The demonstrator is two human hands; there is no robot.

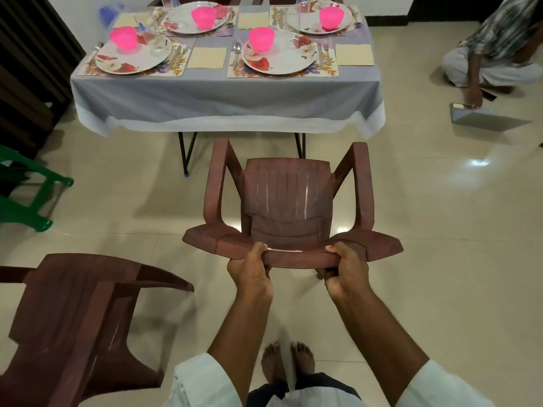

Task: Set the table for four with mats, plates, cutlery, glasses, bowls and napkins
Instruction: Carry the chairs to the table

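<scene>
Two hands, left [251, 270] and right [346, 271], grip the brown plastic chair's [286, 201] backrest, steering it toward the laid counter [226, 92].

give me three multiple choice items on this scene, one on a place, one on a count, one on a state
1. Where does the held brown chair stand?
A. on the table
B. on the floor before the table
C. beside the seated person

2. How many pink bowls are on the table?
A. two
B. three
C. four

3. What are the hands doing?
A. both grip the chair's backrest
B. one holds a plate
C. both hang idle

Answers: 1 B, its front faces the tablecloth edge; 2 C, one pink bowl sits on each plate; 3 A, left hand and right hand curl round the top rail.
</scene>
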